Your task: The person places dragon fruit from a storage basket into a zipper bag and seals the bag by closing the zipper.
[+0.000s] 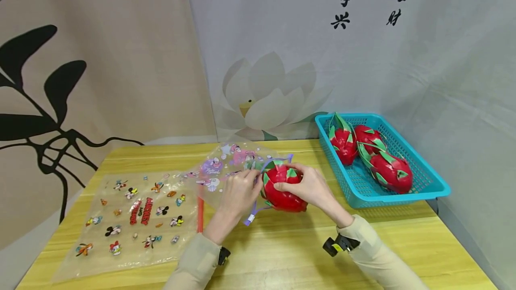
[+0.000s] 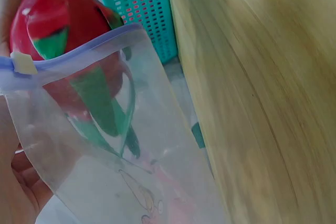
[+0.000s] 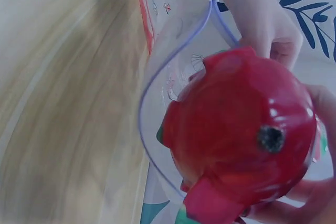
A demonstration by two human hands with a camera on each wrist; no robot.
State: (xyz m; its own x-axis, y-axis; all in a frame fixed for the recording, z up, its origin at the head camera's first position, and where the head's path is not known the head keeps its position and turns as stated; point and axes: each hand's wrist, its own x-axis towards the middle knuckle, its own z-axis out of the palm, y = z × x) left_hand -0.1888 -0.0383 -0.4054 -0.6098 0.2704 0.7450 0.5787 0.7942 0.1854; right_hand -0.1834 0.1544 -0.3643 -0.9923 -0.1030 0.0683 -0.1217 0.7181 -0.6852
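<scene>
On yellow tabletop (image 1: 282, 254), right hand (image 1: 310, 189) cups slick, rigid dragon fruit (image 1: 282, 189); left hand (image 1: 238, 191) pinches flimsy zip bag's (image 1: 225, 164) rim.

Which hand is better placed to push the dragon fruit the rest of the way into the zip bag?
Right. The right hand already grips the dragon fruit at the bag's mouth, while the left hand holds the zip bag open by its rim.

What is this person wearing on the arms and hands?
Both arms are covered by long beige sleeves that reach the wrists. The left hand and right hand are bare, with no gloves. A small black device with a yellow mark is strapped under the right wrist; a black one sits under the left.
</scene>
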